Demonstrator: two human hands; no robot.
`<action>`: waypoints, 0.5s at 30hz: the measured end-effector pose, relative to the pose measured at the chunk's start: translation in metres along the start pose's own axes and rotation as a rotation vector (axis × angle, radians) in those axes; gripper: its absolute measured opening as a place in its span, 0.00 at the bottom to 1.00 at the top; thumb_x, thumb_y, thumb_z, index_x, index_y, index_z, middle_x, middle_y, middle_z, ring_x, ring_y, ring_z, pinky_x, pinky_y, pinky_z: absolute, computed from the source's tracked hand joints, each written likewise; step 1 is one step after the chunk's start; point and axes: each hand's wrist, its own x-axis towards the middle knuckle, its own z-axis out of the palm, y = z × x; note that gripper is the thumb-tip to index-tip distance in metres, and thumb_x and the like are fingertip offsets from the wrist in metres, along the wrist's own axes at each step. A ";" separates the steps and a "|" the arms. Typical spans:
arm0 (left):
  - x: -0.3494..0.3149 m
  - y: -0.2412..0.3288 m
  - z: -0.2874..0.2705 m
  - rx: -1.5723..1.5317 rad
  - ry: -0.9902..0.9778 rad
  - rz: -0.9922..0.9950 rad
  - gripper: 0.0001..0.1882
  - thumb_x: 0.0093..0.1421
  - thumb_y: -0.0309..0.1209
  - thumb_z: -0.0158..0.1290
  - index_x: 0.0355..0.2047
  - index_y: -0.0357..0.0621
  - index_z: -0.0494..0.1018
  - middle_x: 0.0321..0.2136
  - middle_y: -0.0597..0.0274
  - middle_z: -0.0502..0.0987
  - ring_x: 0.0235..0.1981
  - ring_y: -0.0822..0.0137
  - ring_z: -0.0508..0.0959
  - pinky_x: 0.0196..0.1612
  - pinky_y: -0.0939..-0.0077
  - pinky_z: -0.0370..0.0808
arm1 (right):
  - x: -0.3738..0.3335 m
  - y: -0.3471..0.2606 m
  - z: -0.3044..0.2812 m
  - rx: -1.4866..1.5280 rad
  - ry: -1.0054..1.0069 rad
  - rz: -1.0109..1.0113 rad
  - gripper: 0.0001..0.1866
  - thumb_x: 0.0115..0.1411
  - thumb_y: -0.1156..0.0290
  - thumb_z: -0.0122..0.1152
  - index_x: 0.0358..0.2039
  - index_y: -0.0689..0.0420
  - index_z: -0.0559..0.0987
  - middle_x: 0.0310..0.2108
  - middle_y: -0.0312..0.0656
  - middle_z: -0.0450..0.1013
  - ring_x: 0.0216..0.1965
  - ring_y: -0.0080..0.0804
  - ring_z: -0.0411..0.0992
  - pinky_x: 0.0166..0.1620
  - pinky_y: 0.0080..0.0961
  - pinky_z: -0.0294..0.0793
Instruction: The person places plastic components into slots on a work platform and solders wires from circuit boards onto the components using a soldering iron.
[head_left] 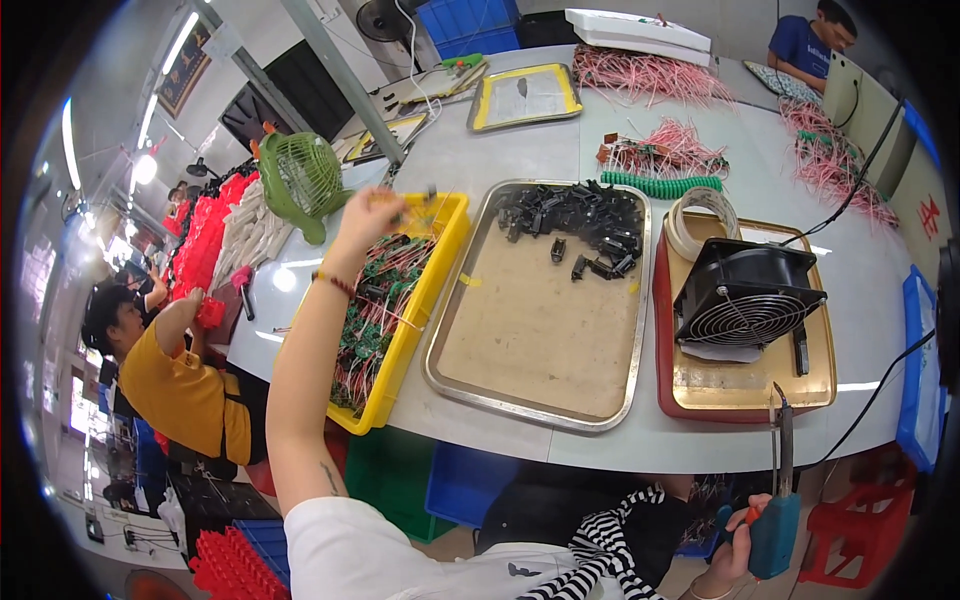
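Note:
My right hand is wrapped round the teal handle of a soldering gun, its thin metal tip pointing up beside the gold tray's front edge. My left hand is raised over the far end of a yellow basket, smeared by motion. A small dark piece shows near its fingertips; whether the fingers hold it is unclear. Green circuit boards with pink and white wires fill the basket. Right of it lies a metal tray with many small black plastic parts at its far end.
A black fan and a tape roll sit on a gold tray at right. Farther back are wire bundles and a yellow-edged tray. A green fan stands left. Co-workers sit at left and far right.

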 end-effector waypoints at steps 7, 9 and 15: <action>-0.057 -0.007 -0.006 0.863 -0.013 0.159 0.13 0.44 0.37 0.59 0.20 0.39 0.77 0.18 0.54 0.76 0.22 0.60 0.78 0.29 0.71 0.73 | 0.008 0.002 0.003 0.027 -0.004 0.022 0.21 0.50 0.70 0.51 0.44 0.67 0.66 0.41 0.45 0.64 0.23 0.22 0.61 0.29 0.16 0.58; -0.055 -0.006 -0.004 0.979 -0.064 0.167 0.13 0.45 0.38 0.59 0.20 0.38 0.77 0.16 0.56 0.76 0.21 0.63 0.76 0.29 0.71 0.72 | 0.009 0.000 0.005 0.009 0.011 0.040 0.22 0.49 0.68 0.53 0.43 0.66 0.67 0.40 0.45 0.65 0.23 0.23 0.62 0.28 0.16 0.59; -0.018 -0.016 -0.029 0.551 -0.298 -0.210 0.15 0.52 0.40 0.57 0.17 0.41 0.75 0.09 0.75 0.63 0.09 0.81 0.57 0.13 0.81 0.51 | 0.003 0.001 0.003 -0.002 0.051 0.036 0.21 0.48 0.66 0.55 0.41 0.65 0.69 0.38 0.45 0.66 0.22 0.23 0.63 0.28 0.16 0.60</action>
